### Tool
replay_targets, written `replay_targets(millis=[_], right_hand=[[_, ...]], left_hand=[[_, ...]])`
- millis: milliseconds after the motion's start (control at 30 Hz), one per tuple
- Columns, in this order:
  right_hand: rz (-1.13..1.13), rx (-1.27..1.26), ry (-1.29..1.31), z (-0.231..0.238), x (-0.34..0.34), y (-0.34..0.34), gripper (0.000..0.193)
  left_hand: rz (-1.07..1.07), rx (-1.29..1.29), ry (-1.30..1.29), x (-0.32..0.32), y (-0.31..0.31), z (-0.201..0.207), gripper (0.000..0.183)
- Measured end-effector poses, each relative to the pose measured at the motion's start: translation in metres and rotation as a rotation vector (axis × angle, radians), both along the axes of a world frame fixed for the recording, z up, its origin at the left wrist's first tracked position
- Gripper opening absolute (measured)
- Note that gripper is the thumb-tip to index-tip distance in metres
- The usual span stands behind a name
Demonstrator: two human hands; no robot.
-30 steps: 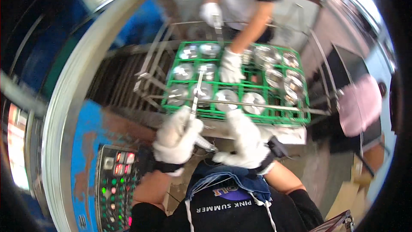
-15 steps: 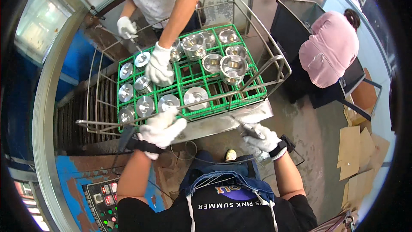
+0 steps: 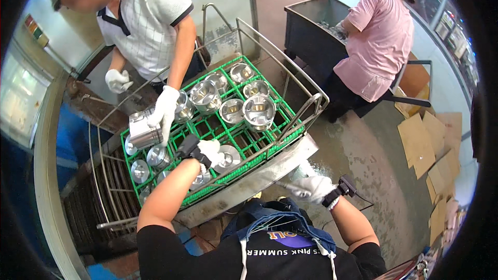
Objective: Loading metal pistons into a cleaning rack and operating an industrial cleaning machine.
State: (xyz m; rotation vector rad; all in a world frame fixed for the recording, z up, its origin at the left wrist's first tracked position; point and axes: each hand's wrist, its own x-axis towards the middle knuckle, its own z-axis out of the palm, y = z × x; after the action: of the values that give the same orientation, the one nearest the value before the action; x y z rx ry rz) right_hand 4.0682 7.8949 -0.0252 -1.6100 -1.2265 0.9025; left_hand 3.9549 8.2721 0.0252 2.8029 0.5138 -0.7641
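Observation:
My left hand (image 3: 209, 151), in a white glove, reaches over the green-coated wire rack (image 3: 210, 124). It is at the edge of a silver piston (image 3: 229, 158) standing in the front row; its fingers are mostly hidden, so a grip cannot be made out. Out in front of the rack, my right hand (image 3: 313, 189), gloved too, is closed around a slim grey hand tool (image 3: 290, 187) whose thin end points left toward the metal ledge. Several more pistons (image 3: 259, 110) stand in the rack's cells. A co-worker's gloved hand (image 3: 165, 113) grips a piston (image 3: 144, 130) lying tilted at the rack's left.
A metal rail frame (image 3: 282, 54) rises around the rack, above a metal ledge (image 3: 249, 184). The co-worker (image 3: 150, 10) stands across from me. Another person in pink (image 3: 376, 46) leans at a dark bin (image 3: 295, 18). Flattened cardboard (image 3: 416, 142) lies at right.
My left hand has moved forward over the rack to a front-row piston. My right hand still holds the tool, now pointing more leftward. The co-worker has lifted and tilted a piston. The view has shifted.

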Motion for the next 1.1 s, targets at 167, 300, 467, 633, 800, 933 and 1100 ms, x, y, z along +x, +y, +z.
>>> replay_targets(millis=[167, 300, 467, 633, 800, 933, 1100], right_hand=[[-0.194, -0.322, -0.456, 0.016, -0.023, -0.007, 0.030], [-0.176, -0.564, -0.070, -0.002, -0.063, 0.005, 0.038], [-0.302, -0.423, 0.087, -0.017, -0.077, 0.001, 0.035], [-0.375, -0.577, 0.016, -0.014, -0.073, 0.009, 0.039], [-0.346, -0.563, -0.079, 0.076, -0.077, 0.007, 0.047], [-0.424, -0.540, 0.023, 0.049, -0.064, -0.011, 0.047], [-0.286, -0.168, -0.065, 0.077, -0.070, -0.014, 0.042]], left_hand=[[-0.085, -0.069, -0.012, 0.024, 0.024, -0.118, 0.069], [0.023, -0.134, -0.030, 0.021, 0.023, -0.133, 0.080], [-0.029, -0.179, 0.078, 0.042, 0.022, -0.098, 0.081], [0.001, -0.487, 0.169, 0.049, 0.042, -0.141, 0.078], [-0.158, -0.161, 0.183, 0.039, 0.019, -0.081, 0.059], [0.113, -0.135, -0.008, 0.023, 0.040, -0.087, 0.056], [0.386, -0.364, -0.332, 0.013, 0.017, 0.001, 0.038]])
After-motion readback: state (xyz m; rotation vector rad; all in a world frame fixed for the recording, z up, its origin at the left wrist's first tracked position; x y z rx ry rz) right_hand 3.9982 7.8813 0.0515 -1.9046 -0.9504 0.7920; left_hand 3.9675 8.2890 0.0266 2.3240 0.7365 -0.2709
